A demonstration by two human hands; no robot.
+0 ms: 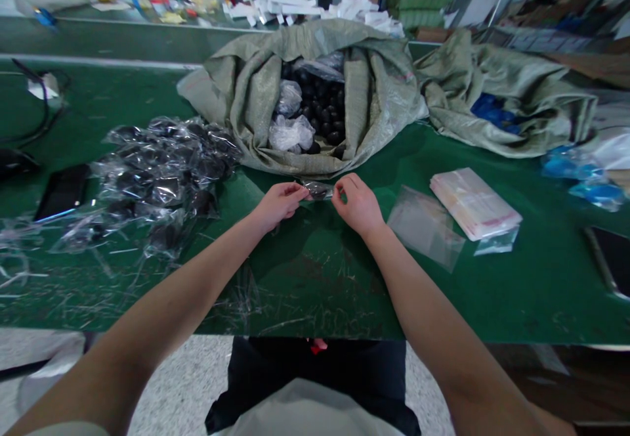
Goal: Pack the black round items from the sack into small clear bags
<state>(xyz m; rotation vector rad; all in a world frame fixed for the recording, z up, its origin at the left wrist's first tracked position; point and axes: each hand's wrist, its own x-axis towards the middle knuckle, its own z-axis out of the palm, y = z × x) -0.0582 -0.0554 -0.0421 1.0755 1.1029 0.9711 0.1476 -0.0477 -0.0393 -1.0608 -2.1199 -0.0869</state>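
One view only, from the head, looking down over a green table [315, 278]. Two-handed pinch on a small clear packet [319, 190] with something dark inside: left hand [280, 203] on its left end, right hand [358, 205] on its right end. Thumb and forefinger of each pressed together on the film, other fingers curled in loosely. Held just above the table surface, or perhaps resting on it; cannot tell which.

Long axis of the packet running left to right, straight across between the two sets of fingertips, so lying inward of each hand and about equally near to both.

Directly beyond the packet, nearly touching it, the folded-down mouth of an open woven sack [374, 94], filled with dark round pieces [322, 111] and a couple of crumpled clear bags [291, 132].

Off to the left of the left hand, a heap of filled clear packets [162, 167], nearer that hand than the other. Off to the right of the right hand, a loose flat clear bag [426, 226] and, just past it, a neat stack of empty bags [475, 203]. Farther right, a second sack [506, 101] with blue things [492, 111] showing. By the left edge, a dark phone [63, 192], well apart from both hands.
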